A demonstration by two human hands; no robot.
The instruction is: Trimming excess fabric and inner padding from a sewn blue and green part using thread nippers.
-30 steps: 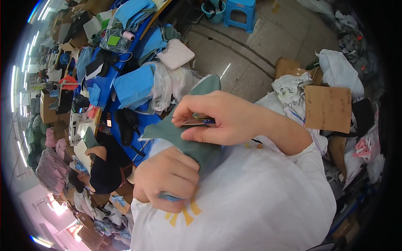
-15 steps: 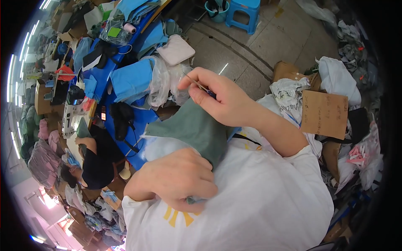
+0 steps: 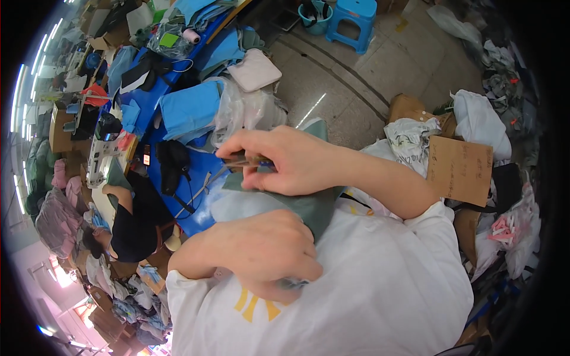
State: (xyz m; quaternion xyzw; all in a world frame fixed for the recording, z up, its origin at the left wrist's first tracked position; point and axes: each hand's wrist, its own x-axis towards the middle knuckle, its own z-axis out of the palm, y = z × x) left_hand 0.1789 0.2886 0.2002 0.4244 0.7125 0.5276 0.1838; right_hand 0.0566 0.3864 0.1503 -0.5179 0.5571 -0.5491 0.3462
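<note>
Grey-green cloth (image 3: pixel 323 212) lies in front of my white shirt (image 3: pixel 368 285), reaching away from my left hand (image 3: pixel 270 246) and passing beneath my right hand (image 3: pixel 279 160). My left hand, nearer my body, is curled tight on the cloth's near part; my right hand crosses above the far part, pinching a thin metal tool (image 3: pixel 237 164) that points left. Too much is covered to tell the cloth's long axis. It looks soft and bent, with a pale layer (image 3: pixel 243 204) showing at its left.

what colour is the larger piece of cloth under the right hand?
The cloth is a dull grey-green; it shows best in the head view.
</note>
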